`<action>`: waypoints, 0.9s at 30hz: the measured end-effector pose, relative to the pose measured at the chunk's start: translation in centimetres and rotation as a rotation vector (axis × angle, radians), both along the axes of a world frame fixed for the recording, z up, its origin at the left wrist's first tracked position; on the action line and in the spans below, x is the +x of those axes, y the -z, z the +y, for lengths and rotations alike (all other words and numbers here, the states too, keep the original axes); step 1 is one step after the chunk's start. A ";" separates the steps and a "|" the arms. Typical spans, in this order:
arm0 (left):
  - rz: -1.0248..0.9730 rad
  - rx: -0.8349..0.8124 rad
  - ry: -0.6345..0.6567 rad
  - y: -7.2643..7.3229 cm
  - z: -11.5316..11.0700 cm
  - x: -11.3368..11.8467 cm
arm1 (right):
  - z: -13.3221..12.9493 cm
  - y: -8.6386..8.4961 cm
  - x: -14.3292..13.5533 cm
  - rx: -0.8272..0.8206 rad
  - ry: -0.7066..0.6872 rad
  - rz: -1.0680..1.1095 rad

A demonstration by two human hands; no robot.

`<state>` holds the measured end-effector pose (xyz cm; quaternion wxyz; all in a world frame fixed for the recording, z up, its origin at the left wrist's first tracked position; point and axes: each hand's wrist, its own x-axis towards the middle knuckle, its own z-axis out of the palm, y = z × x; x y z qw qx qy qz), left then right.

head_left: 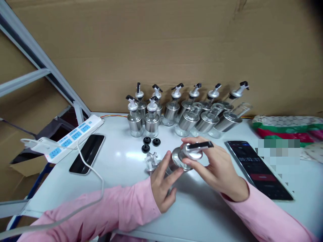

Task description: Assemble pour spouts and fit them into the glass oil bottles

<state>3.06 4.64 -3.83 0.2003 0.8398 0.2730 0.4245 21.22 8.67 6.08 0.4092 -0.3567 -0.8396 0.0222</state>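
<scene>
A glass and brushed-steel oil bottle (176,160) stands tilted between my hands, with a silver pourer top (193,154) and black flip lever over its neck. My right hand (218,169) pinches the rim of this top between thumb and fingers. Low on the bottle's side, my left hand (165,185) rests its index and middle fingers against the body; the lower part is hidden behind them. Just left of the bottle lie loose silver pourer tops (152,162), partly covered by my left hand. Beyond these are three black ribbed stoppers (146,148).
Several bottles with pourers (151,123) stand at the back, along with three open-necked bottles (188,121). A dark phone (87,154), white power strip (75,137) and cable lie left. Rightward are a phone showing a timer (257,169) and a colourful plastic bag (282,129).
</scene>
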 end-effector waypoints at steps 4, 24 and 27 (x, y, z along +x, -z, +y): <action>-0.057 -0.018 -0.034 0.2 -0.1 0.1 | 1.5 -0.6 0.1 0.034 0.160 0.062; 0.454 0.152 0.383 1.2 -0.1 -0.2 | 11.0 2.0 -3.3 -0.161 0.303 0.240; 0.468 0.137 0.395 1.3 -0.2 -0.3 | 9.7 1.7 -3.8 -0.152 0.224 0.343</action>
